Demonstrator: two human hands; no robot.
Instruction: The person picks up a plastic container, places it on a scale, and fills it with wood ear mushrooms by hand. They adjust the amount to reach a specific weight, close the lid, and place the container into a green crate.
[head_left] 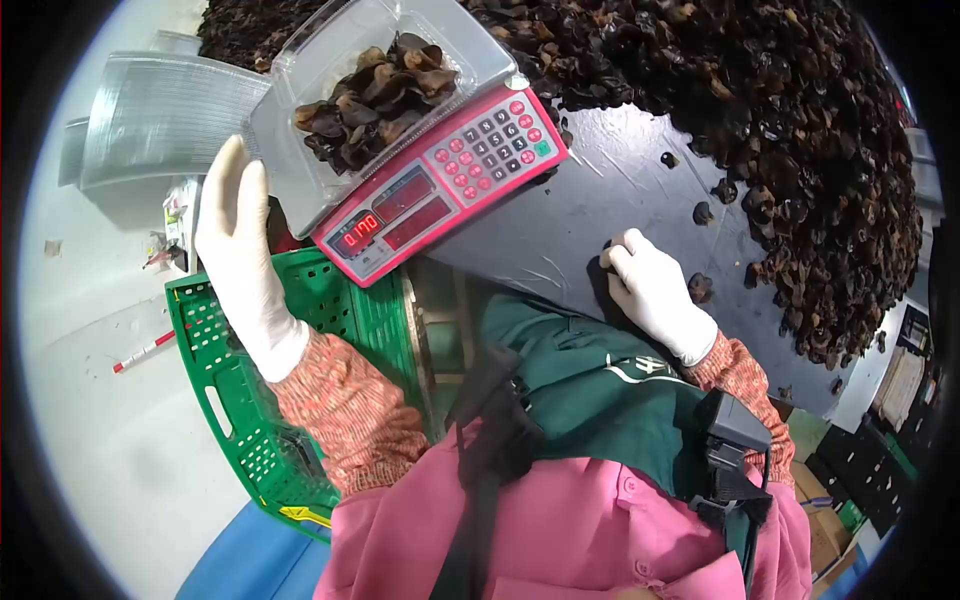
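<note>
My left hand (245, 255), in a white glove, is beside the left edge of the clear plastic container (270, 125), its fingers stretched upward with a gap between them. Dark brown dried pieces (375, 105) lie in the container, which rests on a pink digital scale (440, 180). The lit display reads 0.170. My right hand (655, 295), also gloved in white, is low over the grey table (520, 230) with its fingers curled. One small dark piece shows at its fingertips.
A big heap of dark pieces (800, 150) covers the table's back and right, with a few loose ones nearby. Stacked clear containers (165, 120) stand at the upper left. Below the scale is a green perforated crate (235, 400). A red and white stick (145, 352) lies farther left.
</note>
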